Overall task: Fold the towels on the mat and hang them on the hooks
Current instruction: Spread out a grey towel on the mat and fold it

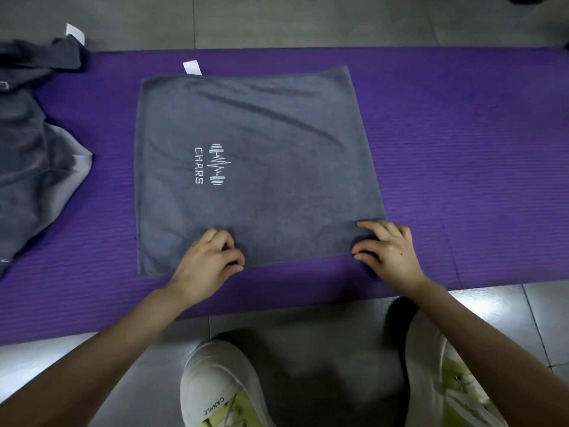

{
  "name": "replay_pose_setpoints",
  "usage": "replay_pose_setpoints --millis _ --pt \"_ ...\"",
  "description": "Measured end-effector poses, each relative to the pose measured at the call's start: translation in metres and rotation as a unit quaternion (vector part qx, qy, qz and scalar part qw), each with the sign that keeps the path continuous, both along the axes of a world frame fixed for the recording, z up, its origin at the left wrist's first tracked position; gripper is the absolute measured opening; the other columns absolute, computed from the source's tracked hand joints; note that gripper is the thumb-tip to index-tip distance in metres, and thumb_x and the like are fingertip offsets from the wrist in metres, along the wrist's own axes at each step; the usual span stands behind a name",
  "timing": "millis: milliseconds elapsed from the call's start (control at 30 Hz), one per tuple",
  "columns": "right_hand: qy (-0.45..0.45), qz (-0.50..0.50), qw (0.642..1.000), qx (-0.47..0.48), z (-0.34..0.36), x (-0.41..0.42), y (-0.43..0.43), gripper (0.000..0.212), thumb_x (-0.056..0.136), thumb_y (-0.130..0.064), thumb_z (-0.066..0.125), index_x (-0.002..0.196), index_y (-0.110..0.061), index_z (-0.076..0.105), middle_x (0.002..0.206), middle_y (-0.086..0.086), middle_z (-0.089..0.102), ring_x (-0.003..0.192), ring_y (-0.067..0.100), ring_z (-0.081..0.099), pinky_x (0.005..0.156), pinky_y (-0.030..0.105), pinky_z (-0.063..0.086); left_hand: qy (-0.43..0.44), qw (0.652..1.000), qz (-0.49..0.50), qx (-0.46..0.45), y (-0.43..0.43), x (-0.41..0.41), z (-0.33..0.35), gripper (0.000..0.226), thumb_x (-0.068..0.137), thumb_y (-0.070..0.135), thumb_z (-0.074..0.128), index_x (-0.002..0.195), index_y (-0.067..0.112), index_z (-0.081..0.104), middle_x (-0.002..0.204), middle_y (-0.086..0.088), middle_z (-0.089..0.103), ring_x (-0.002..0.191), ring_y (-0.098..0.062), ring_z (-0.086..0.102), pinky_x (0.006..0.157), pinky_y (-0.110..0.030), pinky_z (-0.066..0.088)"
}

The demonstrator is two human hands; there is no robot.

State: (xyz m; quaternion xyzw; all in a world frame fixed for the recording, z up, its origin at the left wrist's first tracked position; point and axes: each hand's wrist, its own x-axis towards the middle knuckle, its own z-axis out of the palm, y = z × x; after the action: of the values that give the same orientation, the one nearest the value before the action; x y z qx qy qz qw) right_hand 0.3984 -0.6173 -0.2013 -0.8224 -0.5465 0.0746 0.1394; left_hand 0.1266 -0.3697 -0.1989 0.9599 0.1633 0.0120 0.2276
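A grey towel [261,155] with a white "CHARS" logo lies flat and folded on the purple mat [462,149]. A white loop tag [192,68] sticks out at its far edge. My left hand [209,257] pinches the towel's near edge with curled fingers, left of the middle. My right hand [388,246] grips the near right corner, thumb under the edge and fingers on top. More grey towels [30,167] lie crumpled on the mat's left end. No hooks are in view.
The mat lies on a grey tiled floor [308,20]. My two white and yellow-green shoes [221,386] stand on the tiles just in front of the mat's near edge. Bare mat stretches to the right of the towel.
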Motion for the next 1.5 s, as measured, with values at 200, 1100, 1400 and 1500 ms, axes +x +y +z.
replay_pose_setpoints --millis 200,1100,1400,1500 --pt "0.068 -0.253 0.962 0.082 0.006 0.005 0.000 0.038 0.081 -0.045 0.053 0.091 -0.014 0.072 0.097 0.007 0.065 0.088 0.028 0.058 0.081 0.035 0.042 -0.007 0.986 0.163 -0.021 0.009 -0.016 0.005 0.034 0.088 0.036 0.044 0.089 0.014 0.070 0.082 -0.005 0.061 0.077 -0.027 0.057 0.077 -0.030 0.040" --pt "0.377 0.033 0.917 -0.123 0.088 -0.140 0.203 0.011 0.079 -0.009 0.066 0.083 -0.017 0.060 0.075 -0.005 0.058 0.060 0.007 0.057 0.061 0.024 0.050 -0.133 0.629 0.542 -0.541 0.069 -0.026 0.063 0.015 0.095 0.008 0.047 0.085 0.013 0.057 0.085 -0.011 0.063 0.072 -0.023 0.064 0.058 -0.027 0.057" --pt "0.267 -0.074 0.959 -0.054 0.057 -0.087 0.284 0.010 0.084 -0.020 0.061 0.085 -0.016 0.070 0.092 0.002 0.072 0.092 0.018 0.066 0.081 0.027 0.047 -0.096 0.631 0.555 -0.534 0.081 -0.012 0.048 0.015 0.095 0.009 0.047 0.085 0.015 0.055 0.083 -0.010 0.061 0.071 -0.023 0.061 0.059 -0.030 0.057" --pt "0.243 -0.122 0.962 -0.006 0.048 -0.071 0.332 0.016 0.087 -0.026 0.060 0.091 -0.013 0.069 0.099 0.005 0.071 0.098 0.022 0.064 0.082 0.028 0.046 -0.083 0.647 0.539 -0.534 0.083 -0.004 0.044 0.015 0.094 0.006 0.047 0.085 0.015 0.055 0.081 -0.009 0.061 0.069 -0.021 0.061 0.063 -0.032 0.056"
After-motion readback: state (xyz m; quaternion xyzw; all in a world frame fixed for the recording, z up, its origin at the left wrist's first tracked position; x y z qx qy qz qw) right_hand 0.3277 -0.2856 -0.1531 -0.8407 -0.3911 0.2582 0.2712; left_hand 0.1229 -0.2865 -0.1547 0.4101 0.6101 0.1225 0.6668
